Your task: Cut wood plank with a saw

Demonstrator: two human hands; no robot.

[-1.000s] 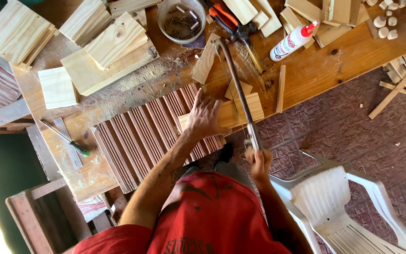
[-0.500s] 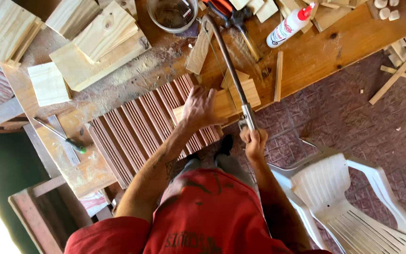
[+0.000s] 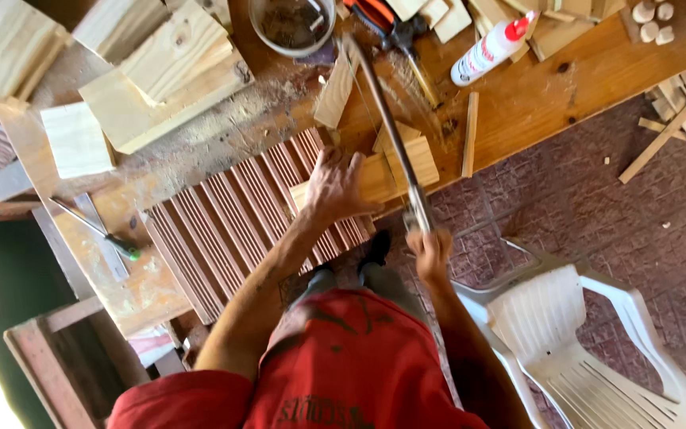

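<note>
the left hand (image 3: 335, 184) lies flat at the centre of the frame, fingers (image 3: 352, 159) spread and pressing a pale rectangular wooden block (image 3: 406, 163) onto the ribbed reddish-brown panel (image 3: 240, 214) at the edge of the wooden bench (image 3: 533, 87). the right hand (image 3: 430, 253), just below and right of the block, has its fingers wrapped tight on the handle of a metal-framed hand saw (image 3: 387, 119) that crosses the block. at upper centre, a round clear tub (image 3: 291, 28) holds dark bits. right of it lies a white glue bottle with a red cap (image 3: 490, 49).
</note>
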